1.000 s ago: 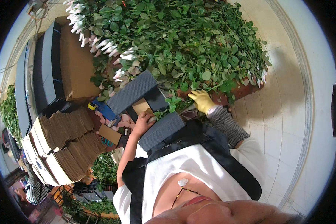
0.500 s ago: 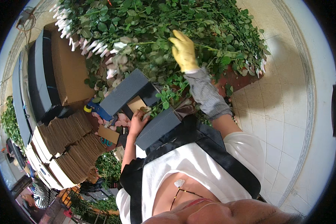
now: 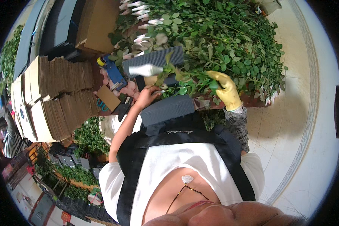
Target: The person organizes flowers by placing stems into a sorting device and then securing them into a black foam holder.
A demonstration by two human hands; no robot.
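My right hand (image 3: 226, 90), in a yellow glove, is closed round a leafy rose stem (image 3: 194, 81). The stem reaches left above an open dark grey ribbed box (image 3: 165, 111). At its left end is a bud in a white sleeve (image 3: 146, 70), slightly blurred. My bare left hand (image 3: 147, 97) reaches into the box's left part, its fingers bent down by a whitish piece and green leaves. What those fingers grip is partly hidden. Inside the box a tan cardboard piece (image 3: 150, 80) shows behind the left hand.
A large heap of leafy stems (image 3: 222, 41) with white-sleeved buds covers the far table. Stacked brown cardboard (image 3: 66, 100) stands at the left, below dark boxes (image 3: 58, 28). A blue tool (image 3: 115, 73), pink petals (image 3: 131, 89) and teal-handled scissors (image 3: 102, 105) lie left of the box.
My right hand has come back from over the heap toward the box and now holds a stem with a sleeved bud. My left hand stays at the box. The view has shifted.
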